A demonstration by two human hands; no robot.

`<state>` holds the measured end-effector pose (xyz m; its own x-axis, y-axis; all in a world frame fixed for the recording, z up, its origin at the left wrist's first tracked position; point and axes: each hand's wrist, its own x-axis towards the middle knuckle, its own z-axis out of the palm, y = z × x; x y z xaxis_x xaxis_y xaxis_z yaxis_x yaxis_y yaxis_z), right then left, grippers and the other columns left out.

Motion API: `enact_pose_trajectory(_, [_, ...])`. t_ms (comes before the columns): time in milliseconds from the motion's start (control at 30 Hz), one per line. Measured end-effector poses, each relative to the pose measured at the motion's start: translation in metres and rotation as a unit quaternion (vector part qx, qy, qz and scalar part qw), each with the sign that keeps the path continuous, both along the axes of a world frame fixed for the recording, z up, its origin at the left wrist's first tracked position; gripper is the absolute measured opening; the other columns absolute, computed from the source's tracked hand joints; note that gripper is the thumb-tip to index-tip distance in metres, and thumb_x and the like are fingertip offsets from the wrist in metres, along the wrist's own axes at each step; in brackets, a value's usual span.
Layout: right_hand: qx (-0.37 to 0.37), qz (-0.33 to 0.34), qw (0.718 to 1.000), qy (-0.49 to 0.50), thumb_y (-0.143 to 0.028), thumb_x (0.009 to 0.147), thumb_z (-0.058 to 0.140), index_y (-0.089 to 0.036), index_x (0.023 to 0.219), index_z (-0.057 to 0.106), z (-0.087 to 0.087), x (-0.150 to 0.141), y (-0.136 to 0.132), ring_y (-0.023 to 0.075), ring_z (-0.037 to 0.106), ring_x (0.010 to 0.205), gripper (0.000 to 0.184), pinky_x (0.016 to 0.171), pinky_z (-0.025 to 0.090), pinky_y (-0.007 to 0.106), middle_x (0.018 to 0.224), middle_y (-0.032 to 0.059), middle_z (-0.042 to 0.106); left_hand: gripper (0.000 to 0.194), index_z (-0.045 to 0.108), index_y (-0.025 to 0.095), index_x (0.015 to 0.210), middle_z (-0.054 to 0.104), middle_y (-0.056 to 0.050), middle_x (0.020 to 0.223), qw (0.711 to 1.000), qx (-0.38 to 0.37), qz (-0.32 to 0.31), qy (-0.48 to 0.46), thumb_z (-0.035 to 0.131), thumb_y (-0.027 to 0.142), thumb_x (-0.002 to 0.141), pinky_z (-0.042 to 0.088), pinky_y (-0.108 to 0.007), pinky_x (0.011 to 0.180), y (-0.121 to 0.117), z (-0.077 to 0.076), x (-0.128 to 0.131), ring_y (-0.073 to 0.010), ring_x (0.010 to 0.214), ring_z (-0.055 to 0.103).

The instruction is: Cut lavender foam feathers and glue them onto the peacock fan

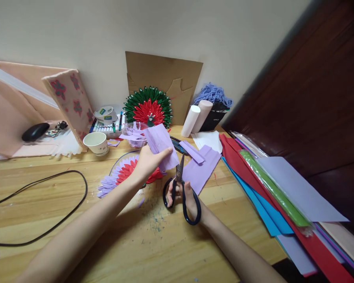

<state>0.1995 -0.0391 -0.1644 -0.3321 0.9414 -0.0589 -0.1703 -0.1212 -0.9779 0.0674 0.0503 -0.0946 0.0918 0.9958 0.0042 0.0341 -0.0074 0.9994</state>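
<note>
My left hand is closed on a folded piece of purple crepe paper, lifted above the table. In my right hand is a pair of scissors with black loop handles, its blades pointing up and nearly together, just right of the paper. Beneath my left forearm lies a round flower of purple and red paper petals, partly hidden by the arm. More purple paper, with a narrow folded strip on it, rests beyond the scissors.
A paper cup, a tub of purple scraps and a green and red flower stand behind. Two white rolls lean near blue yarn. Coloured paper is stacked at right; a black cable loops at left.
</note>
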Motion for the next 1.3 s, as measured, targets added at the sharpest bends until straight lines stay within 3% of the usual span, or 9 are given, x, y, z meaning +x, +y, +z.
enact_pose_trajectory(300, [0.001, 0.004, 1.000, -0.017, -0.083, 0.065, 0.023, -0.018, 0.081, 0.044, 0.003, 0.001, -0.001, 0.0138, 0.053, 0.054, 0.070, 0.056, 0.042, 0.029, 0.061, 0.0004, 0.051, 0.039, 0.065, 0.009, 0.091, 0.070, -0.012, 0.095, 1.000, 0.004, 0.017, -0.003, 0.070, 0.036, 0.063, 0.052, -0.029, 0.072, -0.003, -0.003, 0.004, -0.0221, 0.085, 0.066])
enact_pose_trajectory(700, [0.042, -0.046, 0.998, -0.011, -0.084, 0.063, 0.027, -0.019, 0.077, 0.041, -0.007, -0.001, 0.002, 0.0091, 0.043, 0.042, 0.067, 0.045, 0.036, 0.022, 0.050, -0.0061, 0.041, 0.041, 0.066, 0.010, 0.088, 0.071, -0.012, 0.093, 0.999, 0.016, 0.034, -0.037, 0.070, 0.041, 0.062, 0.052, -0.033, 0.074, -0.009, -0.005, 0.008, -0.0241, 0.084, 0.065])
enact_pose_trajectory(1133, [0.013, -0.044, 0.996, -0.081, -0.078, 0.065, 0.040, -0.019, 0.076, 0.040, -0.001, -0.001, 0.001, 0.0060, 0.037, 0.035, 0.060, 0.037, 0.031, 0.018, 0.045, -0.0089, 0.037, 0.040, 0.066, 0.011, 0.088, 0.071, -0.011, 0.094, 0.999, 0.004, 0.020, -0.026, 0.072, 0.040, 0.060, 0.052, -0.030, 0.070, 0.002, -0.003, -0.002, -0.0212, 0.080, 0.065])
enact_pose_trajectory(1300, [0.007, -0.036, 0.996, -0.085, -0.083, 0.062, 0.031, -0.019, 0.076, 0.040, -0.002, -0.003, 0.000, 0.0074, 0.040, 0.038, 0.066, 0.040, 0.033, 0.020, 0.047, -0.0076, 0.039, 0.040, 0.067, 0.011, 0.089, 0.070, -0.011, 0.094, 1.000, -0.001, 0.007, -0.012, 0.071, 0.038, 0.061, 0.052, -0.029, 0.068, 0.002, -0.003, -0.002, -0.0208, 0.081, 0.065])
